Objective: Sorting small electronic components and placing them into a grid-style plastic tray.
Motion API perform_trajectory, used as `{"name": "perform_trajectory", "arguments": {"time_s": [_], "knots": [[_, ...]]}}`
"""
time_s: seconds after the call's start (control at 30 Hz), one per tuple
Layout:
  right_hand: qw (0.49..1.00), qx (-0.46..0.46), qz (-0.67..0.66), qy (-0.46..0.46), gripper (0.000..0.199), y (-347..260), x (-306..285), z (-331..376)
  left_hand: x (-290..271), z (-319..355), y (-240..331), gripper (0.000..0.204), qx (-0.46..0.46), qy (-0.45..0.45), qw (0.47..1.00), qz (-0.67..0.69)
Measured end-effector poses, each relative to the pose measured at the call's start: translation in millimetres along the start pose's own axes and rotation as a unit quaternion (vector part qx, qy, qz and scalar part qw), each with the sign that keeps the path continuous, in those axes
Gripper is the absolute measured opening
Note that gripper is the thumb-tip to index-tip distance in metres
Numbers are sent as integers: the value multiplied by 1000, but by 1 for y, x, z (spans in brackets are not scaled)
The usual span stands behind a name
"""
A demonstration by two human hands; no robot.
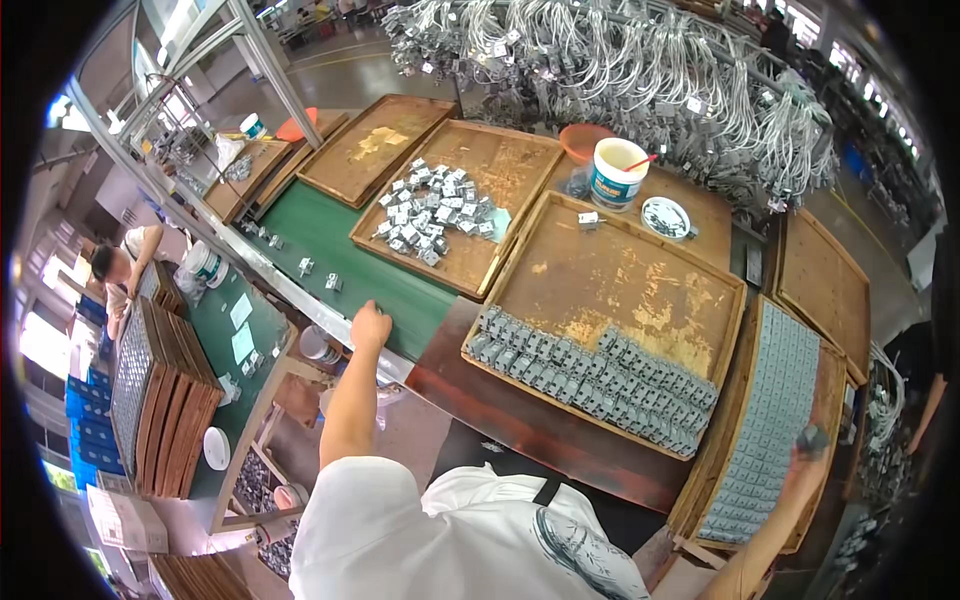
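My left hand (369, 324) reaches out to the green conveyor belt (330, 245) with its fingers curled on a small grey part at the belt's near edge. My right hand (808, 448) is far to the right, over a wooden tray (835, 385) packed with rows of grey parts, and grips one small grey part. Between my hands lies a large wooden tray (610, 280) with a band of grey parts (600, 378) lined along its near edge.
Another wooden tray (510, 165) holds a loose heap of grey parts (430, 210). A white tub (615, 172) and its lid (665, 217) stand behind. Bundles of white cables (640, 70) fill the back. Another person (115, 270) works at left beside stacked trays (160, 400).
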State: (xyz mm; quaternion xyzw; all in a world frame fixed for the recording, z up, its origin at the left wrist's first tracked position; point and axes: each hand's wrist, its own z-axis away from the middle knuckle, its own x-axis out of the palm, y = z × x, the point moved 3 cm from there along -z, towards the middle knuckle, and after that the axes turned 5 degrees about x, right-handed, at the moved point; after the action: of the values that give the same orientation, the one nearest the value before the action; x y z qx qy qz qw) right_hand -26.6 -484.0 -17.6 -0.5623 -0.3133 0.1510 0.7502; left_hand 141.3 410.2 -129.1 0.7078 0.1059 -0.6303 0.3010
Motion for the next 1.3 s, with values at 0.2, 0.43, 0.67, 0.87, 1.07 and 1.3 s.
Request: {"name": "perform_trajectory", "arguments": {"time_s": [0.2,0.43,0.67,0.87,1.07,1.3], "knots": [[978,-41,149,-138,28,37,91,129,-44,55,109,47,-29,-140,834,534],[965,35,154,-209,34,54,178,206,-49,200,260,35,189,-378,629,653],[866,-99,387,-301,30,8,216,245,-99,271,320,39,325,-471,534,622],[829,-260,420,-262,26,-7,210,247,-85,293,340,40,364,-524,503,583],[764,-351,469,-269,25,7,205,241,-88,312,344,37,426,-457,574,529],[791,-276,452,-306,18,2,197,232,-56,319,350,29,457,-424,600,501]]}}
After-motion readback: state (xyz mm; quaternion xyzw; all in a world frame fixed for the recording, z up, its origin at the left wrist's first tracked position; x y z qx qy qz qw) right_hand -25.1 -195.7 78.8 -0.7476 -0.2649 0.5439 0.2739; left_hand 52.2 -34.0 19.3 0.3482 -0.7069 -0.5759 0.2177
